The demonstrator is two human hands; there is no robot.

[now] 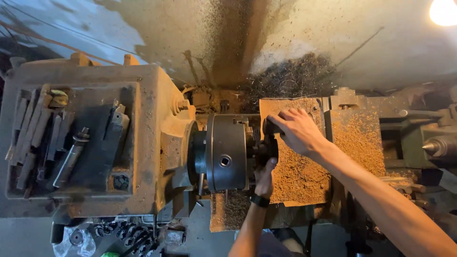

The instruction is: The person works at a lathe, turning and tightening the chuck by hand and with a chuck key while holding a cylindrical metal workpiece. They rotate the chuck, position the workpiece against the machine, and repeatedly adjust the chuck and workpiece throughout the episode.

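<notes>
**A:** From the head camera, where is the piece sitting against the hands?

**B:** The dark round workpiece [266,150] sits at the face of the lathe chuck [224,152], just to its right. The right hand [297,131] comes in from above and right, its fingers curled over the top edge of the piece. The left hand [264,178] reaches up from below, palm and thumb against the underside. So the piece lies between the two hands, both touching it.

**B:** As for the hold: the right hand's fingers are closed over the piece. The left is pressed to it, but I cannot tell whether its fingers wrap round, since they are hidden behind it.

**A:** How does the piece look?

**B:** Black or very dark, disc-like, narrower than the chuck, mostly covered by the hands. Finer detail is not readable.

**A:** And the count?

**B:** One workpiece, one chuck, steel-grey with a square key socket in its rim. Two hands, one black wristband [260,201] on the left wrist. One headstock [95,143], rusty brown, with a tray on top holding a number of dark tool bits and one cylindrical shank [71,157]; too jumbled to count exactly. One pointed tailstock centre [431,147] at far right. Orange-brown chips [304,176] cover the carriage beside the hands.
</notes>
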